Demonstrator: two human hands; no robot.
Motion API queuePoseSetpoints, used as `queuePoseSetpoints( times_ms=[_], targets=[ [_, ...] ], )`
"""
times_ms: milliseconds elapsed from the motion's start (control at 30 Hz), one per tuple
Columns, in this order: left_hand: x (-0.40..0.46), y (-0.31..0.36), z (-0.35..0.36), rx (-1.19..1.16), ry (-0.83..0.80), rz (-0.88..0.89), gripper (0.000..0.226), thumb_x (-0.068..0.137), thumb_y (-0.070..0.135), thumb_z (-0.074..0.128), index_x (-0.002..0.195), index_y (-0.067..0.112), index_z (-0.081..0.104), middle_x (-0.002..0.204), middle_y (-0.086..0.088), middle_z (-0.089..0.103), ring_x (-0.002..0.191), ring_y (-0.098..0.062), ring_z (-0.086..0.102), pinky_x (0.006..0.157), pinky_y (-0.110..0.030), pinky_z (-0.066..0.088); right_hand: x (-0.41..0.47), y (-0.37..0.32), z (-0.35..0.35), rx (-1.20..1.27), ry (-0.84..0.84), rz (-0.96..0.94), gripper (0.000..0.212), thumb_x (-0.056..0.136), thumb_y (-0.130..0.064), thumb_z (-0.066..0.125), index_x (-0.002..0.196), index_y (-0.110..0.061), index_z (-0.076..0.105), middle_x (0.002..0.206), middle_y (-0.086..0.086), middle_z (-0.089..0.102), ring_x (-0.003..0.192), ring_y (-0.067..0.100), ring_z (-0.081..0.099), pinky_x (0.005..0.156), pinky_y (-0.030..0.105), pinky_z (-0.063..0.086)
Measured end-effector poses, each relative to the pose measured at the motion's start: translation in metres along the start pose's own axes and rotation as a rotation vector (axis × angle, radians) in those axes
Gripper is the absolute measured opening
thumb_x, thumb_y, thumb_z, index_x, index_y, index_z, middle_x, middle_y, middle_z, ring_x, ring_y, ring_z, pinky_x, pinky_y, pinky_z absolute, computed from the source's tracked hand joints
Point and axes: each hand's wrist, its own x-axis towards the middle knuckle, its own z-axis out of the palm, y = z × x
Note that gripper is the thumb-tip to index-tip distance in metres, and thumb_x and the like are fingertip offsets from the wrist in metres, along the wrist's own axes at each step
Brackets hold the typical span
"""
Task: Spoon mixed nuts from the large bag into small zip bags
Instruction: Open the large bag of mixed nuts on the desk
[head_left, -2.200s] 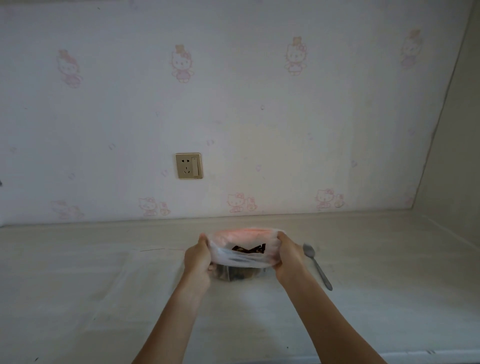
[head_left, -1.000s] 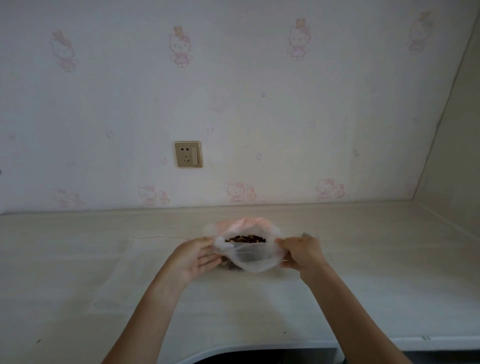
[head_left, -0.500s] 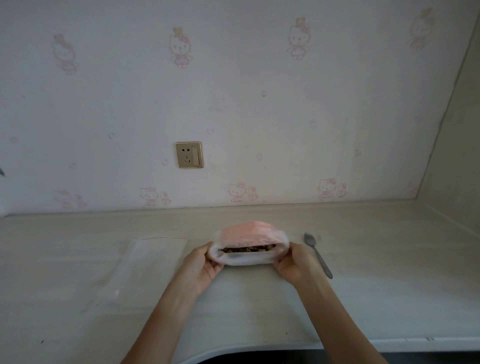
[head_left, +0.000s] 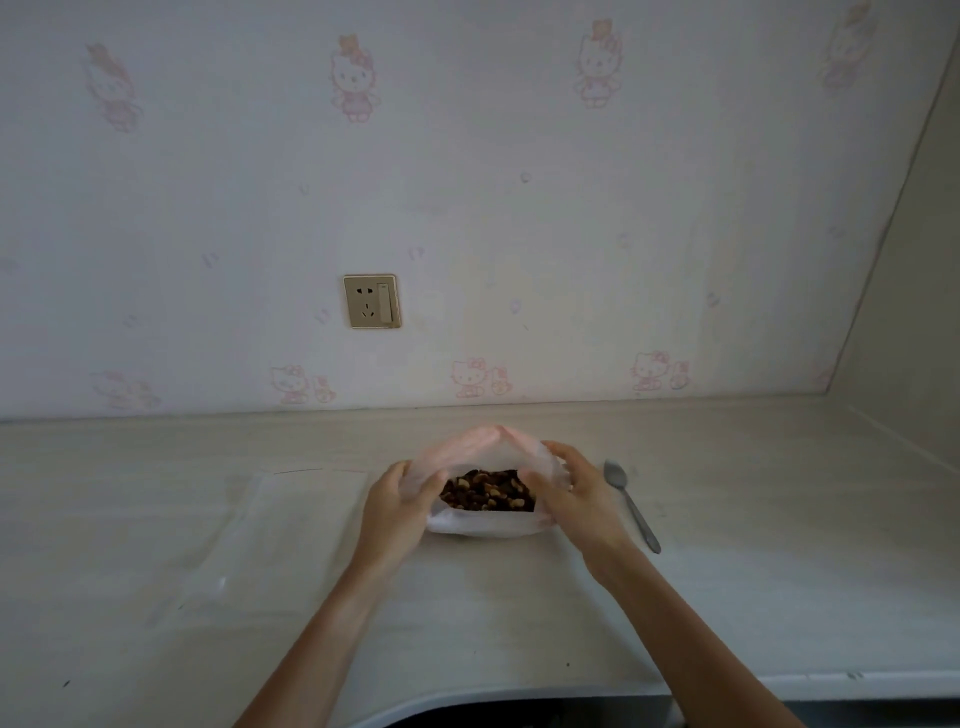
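Bag (head_left: 483, 522) mouth pinched wide by my left hand (head_left: 390, 506) and right hand (head_left: 574, 496), nuts (head_left: 485, 491) showing; spoon (head_left: 631, 504) toward bench's right edge.

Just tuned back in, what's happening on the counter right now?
A person is working the large bag of mixed nuts open on the counter. The left hand and right hand each grip a side of its mouth, spread wide enough to show the nuts. The spoon lies untouched on the counter just right of the right hand. The small zip bags lie flat to the left. No scooping has begun.
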Motion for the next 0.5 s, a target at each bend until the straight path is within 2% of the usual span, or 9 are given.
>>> queuePoseSetpoints(
  times_ms=[67,100,167,267,367,400,500],
  targets=[
    [0.004,0.0,0.001,-0.022,-0.003,0.016,0.038,0.099,0.039,0.065,0.096,0.002,0.071,0.089,-0.016,0.074,0.087,-0.035,0.069,0.07,-0.03,0.045,0.004,-0.003,0.006,-0.065,0.025,-0.005,0.01,0.093,-0.033,0.07,0.102,-0.037,0.069,0.073,-0.017,0.07,0.06,0.0,0.063,0.052,0.013,0.05],
    [0.005,0.002,0.0,-0.039,-0.022,-0.012,0.044,0.1,0.043,0.063,0.089,0.001,0.07,0.082,-0.013,0.073,0.08,-0.033,0.067,0.068,-0.029,0.044,0.007,-0.006,0.009,-0.079,0.035,0.005,0.004,0.093,-0.033,0.067,0.092,-0.03,0.07,0.064,-0.015,0.066,0.054,0.002,0.058,0.048,0.014,0.045],
    [0.011,0.008,-0.001,-0.061,-0.072,-0.108,0.049,0.098,0.051,0.063,0.081,0.006,0.069,0.073,-0.002,0.067,0.074,-0.021,0.062,0.068,-0.028,0.042,0.017,-0.006,0.013,-0.104,0.054,0.045,0.031,0.094,-0.035,0.064,0.071,-0.016,0.059,0.051,-0.013,0.048,0.048,0.005,0.044,0.043,0.016,0.034],
    [0.027,0.015,0.0,-0.091,-0.078,-0.27,0.047,0.095,0.056,0.064,0.079,0.013,0.07,0.083,0.002,0.07,0.079,-0.015,0.064,0.072,-0.031,0.047,0.032,-0.008,0.02,-0.1,0.089,0.135,0.048,0.097,-0.039,0.063,0.059,-0.02,0.04,0.048,-0.009,0.036,0.047,0.011,0.035,0.043,0.022,0.027],
    [0.046,0.013,0.004,-0.195,-0.07,-0.41,0.038,0.096,0.047,0.067,0.098,0.01,0.074,0.1,-0.008,0.072,0.097,-0.024,0.067,0.096,-0.039,0.053,0.045,-0.009,0.026,-0.068,0.128,0.26,0.041,0.102,-0.038,0.057,0.067,-0.015,0.052,0.06,0.0,0.05,0.057,0.016,0.047,0.053,0.026,0.036],
    [0.05,0.013,0.005,-0.26,-0.083,-0.457,0.036,0.096,0.042,0.069,0.104,0.006,0.073,0.101,-0.01,0.073,0.099,-0.027,0.067,0.097,-0.041,0.054,0.049,-0.009,0.027,-0.054,0.139,0.323,0.038,0.103,-0.035,0.055,0.074,-0.011,0.059,0.067,0.003,0.057,0.062,0.018,0.051,0.055,0.027,0.04],
    [0.062,0.015,0.005,-0.406,-0.157,-0.625,0.017,0.095,0.026,0.071,0.097,0.009,0.069,0.081,-0.009,0.071,0.077,-0.027,0.067,0.065,-0.036,0.057,0.06,-0.01,0.028,0.032,0.138,0.523,0.026,0.103,-0.023,0.049,0.097,-0.004,0.064,0.075,0.01,0.06,0.061,0.022,0.051,0.056,0.031,0.045]
  ],
)
